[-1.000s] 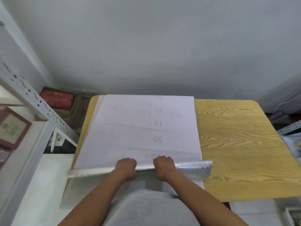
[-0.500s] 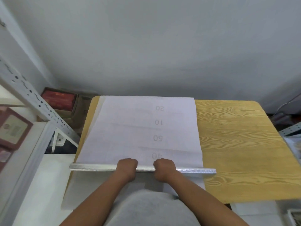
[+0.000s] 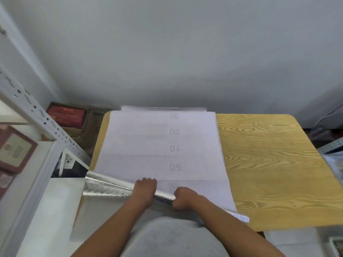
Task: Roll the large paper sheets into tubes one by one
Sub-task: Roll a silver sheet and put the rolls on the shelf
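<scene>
Fingers of two hands, left hand (image 3: 145, 190) and right hand (image 3: 182, 198), around one silver roll (image 3: 109, 188).

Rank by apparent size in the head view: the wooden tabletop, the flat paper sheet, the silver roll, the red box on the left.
1. wooden tabletop
2. paper sheet
3. silver roll, partly hidden by both hands
4. red box, though it lies farther away, so its true size is unsure

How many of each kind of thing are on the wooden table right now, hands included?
Hands: 2, the left hand and the right hand, both gripping the roll
Silvery rolled tubes: 1, the roll at the near edge
Flat paper stacks: 1, the white sheets printed with numbers; how many sheets cannot be told
Tables: 1, the wooden table
Total: 5
</scene>
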